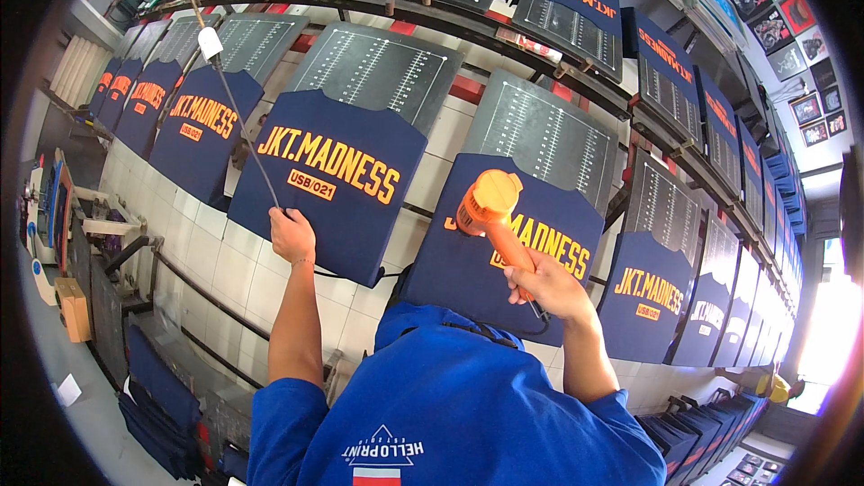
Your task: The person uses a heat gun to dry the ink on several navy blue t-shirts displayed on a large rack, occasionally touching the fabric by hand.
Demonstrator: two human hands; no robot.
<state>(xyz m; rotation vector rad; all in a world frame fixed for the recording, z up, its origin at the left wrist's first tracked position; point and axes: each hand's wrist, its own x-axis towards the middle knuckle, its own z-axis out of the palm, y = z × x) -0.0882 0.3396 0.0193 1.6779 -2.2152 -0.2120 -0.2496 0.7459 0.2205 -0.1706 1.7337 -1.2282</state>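
Note:
My right hand (553, 286) is wrapped round the handle of an orange hair dryer (506, 232). Its round head is over the orange and yellow lettering of a navy T-shirt (562, 216) on a dark board. A dark cord leaves the handle's lower end. To the left, my left hand (293, 236) is closed on a thin grey cord (241, 126) that runs up out of the top of the view, with a white tag (210, 42) on it. That hand is by the left lower part of another printed navy T-shirt (337, 171).
Rows of dark printing boards (369, 72) with navy shirts curve away on both sides. A metal rail (414, 13) carries a second row behind. Folded navy cloth (157, 405) hangs at lower left, near a black frame (207, 283). A person in yellow (776, 387) stands far right.

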